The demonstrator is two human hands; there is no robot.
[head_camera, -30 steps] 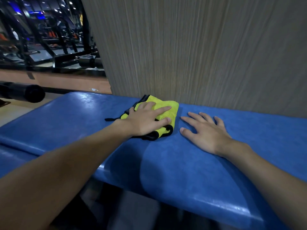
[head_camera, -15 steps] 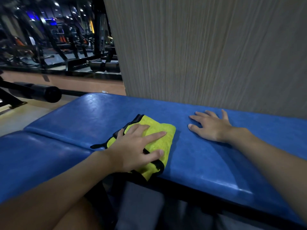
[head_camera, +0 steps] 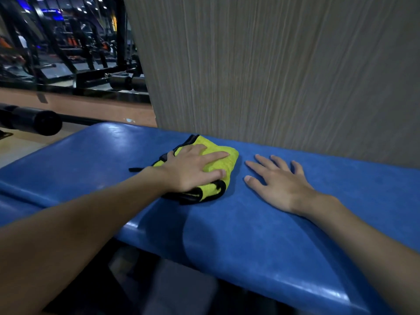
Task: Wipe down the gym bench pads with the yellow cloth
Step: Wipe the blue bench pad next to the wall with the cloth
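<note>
Flat on blue pad (head_camera: pixel 250 235) — left hand (head_camera: pixel 193 169) atop yellow cloth (head_camera: pixel 229 159)

No writing, brand, number or sign can be read anywhere. The blue bench pad (head_camera: pixel 250 223), the yellow cloth (head_camera: pixel 230 162) lying on it and the grey panel (head_camera: pixel 272 64) on the far side of the pad show only plain surfaces. The gym machines (head_camera: pixel 68 53) at the far left are too dark and blurred to tell whether they carry any marking.
</note>
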